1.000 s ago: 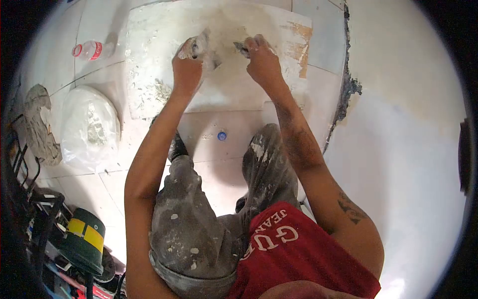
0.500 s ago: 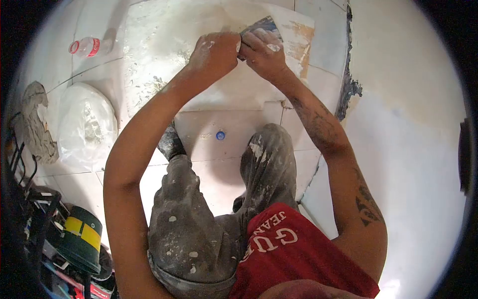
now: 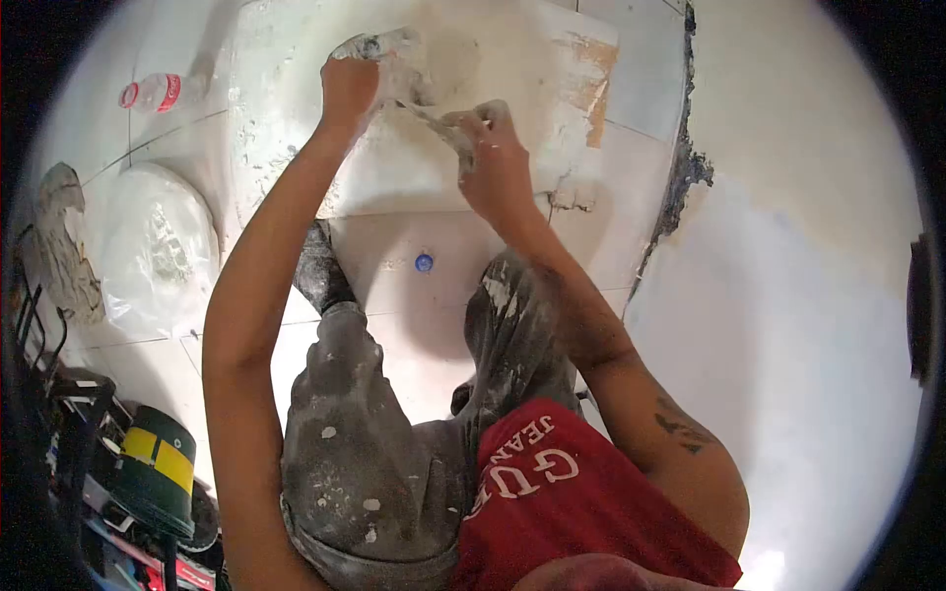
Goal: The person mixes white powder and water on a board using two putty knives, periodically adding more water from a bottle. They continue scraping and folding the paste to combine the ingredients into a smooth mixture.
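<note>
My left hand (image 3: 355, 87) is closed above the white-smeared board (image 3: 286, 123), its fingers coated in pale paste. Dark and whitish material shows around that hand's knuckles, but I cannot tell what it grips. Lower and to the right, my right hand (image 3: 493, 163) is closed with fingers curled on a thin, paste-smeared strip (image 3: 431, 120). This strip slants up from the right fingers toward the left hand. Powdery white residue covers much of the board, and its right edge shows a bare brown patch.
A blue bottle cap (image 3: 424, 263) lies on the tiles between my legs. To the left are a plastic bottle (image 3: 156, 93), a clear plastic bag (image 3: 158, 251) and a crumpled grey cloth (image 3: 67, 246). A dark green bucket (image 3: 156, 473) stands lower left. A pale wall (image 3: 788, 295) rises on the right.
My hands were together at the board's upper right, with a dark flat piece by the right one. They have moved apart, the left one leftward and the right one down and left.
</note>
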`<state>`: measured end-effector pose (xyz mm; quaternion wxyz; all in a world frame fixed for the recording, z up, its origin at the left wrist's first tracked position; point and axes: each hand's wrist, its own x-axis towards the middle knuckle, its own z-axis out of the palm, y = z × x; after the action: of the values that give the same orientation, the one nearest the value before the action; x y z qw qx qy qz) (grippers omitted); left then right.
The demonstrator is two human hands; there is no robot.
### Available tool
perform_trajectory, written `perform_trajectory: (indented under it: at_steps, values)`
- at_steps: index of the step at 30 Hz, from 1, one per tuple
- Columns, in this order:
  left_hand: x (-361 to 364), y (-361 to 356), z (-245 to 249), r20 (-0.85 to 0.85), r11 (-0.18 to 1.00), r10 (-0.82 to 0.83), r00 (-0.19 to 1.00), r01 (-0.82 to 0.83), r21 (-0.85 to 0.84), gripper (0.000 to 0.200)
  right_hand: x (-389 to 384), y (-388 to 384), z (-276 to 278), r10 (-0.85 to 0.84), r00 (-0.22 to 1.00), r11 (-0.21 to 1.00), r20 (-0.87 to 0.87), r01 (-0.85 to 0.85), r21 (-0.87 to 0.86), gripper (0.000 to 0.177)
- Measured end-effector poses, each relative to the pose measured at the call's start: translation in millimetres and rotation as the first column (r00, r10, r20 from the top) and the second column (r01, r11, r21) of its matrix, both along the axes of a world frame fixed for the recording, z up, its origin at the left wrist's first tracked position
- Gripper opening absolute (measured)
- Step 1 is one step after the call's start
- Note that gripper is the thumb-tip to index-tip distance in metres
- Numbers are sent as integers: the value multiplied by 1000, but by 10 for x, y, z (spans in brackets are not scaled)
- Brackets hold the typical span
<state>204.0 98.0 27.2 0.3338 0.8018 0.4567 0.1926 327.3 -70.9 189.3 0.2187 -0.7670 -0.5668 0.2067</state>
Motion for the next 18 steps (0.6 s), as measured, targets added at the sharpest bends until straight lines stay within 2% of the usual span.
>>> perform_trajectory:
  at_steps: [1,2,3,4,5,6,7,9,10,12,13,14,16,17,18]
  values:
    - [26,-67,439,-295,987,-91,951,126,104,18,-31,14,-37,-4,1000,1000,29,4,-10,40]
    - [33,-100,691,-570,948,-135,810,273,163,18,-50,52,-94,-7,998,1000,58,8,-20,41]
    - [77,-93,497,-386,971,-47,921,133,199,13,-44,97,-139,-9,996,999,86,12,-31,41]
    - [145,-90,124,-182,979,54,982,-16,205,12,-21,142,-160,14,993,1000,114,-15,4,40]
    - [163,-72,-82,26,970,159,987,-161,182,16,13,210,-193,35,990,998,139,-41,40,38]
    - [77,-84,-1,-144,962,38,989,3,273,9,54,287,-234,55,985,995,164,-68,75,37]
    - [-45,-133,174,-320,926,-69,945,179,331,15,146,358,-320,83,980,986,183,-107,125,35]
    - [-73,-172,312,-212,905,-132,968,205,373,29,411,473,-456,130,964,955,232,-185,231,31]
    - [-8,-228,300,81,939,-89,993,56,339,32,495,497,-404,85,971,969,223,-132,208,27]
    - [36,-287,480,20,949,-60,998,51,310,34,528,497,-231,25,992,987,124,-44,154,27]
    - [31,-274,772,-326,933,-89,941,193,303,34,470,458,-130,-5,997,994,72,-3,112,28]
    - [27,-289,928,-630,912,-113,768,332,241,34,351,401,6,-5,1000,996,7,5,90,27]
    - [83,-326,905,-663,895,-52,747,329,301,31,154,300,-1,105,993,976,56,-114,184,26]
    - [119,-338,856,-568,914,-29,822,252,317,29,66,289,-4,152,984,958,88,-169,231,26]
    - [155,-349,802,-462,929,-6,887,176,326,28,-10,306,10,40,999,995,5,-40,96,27]
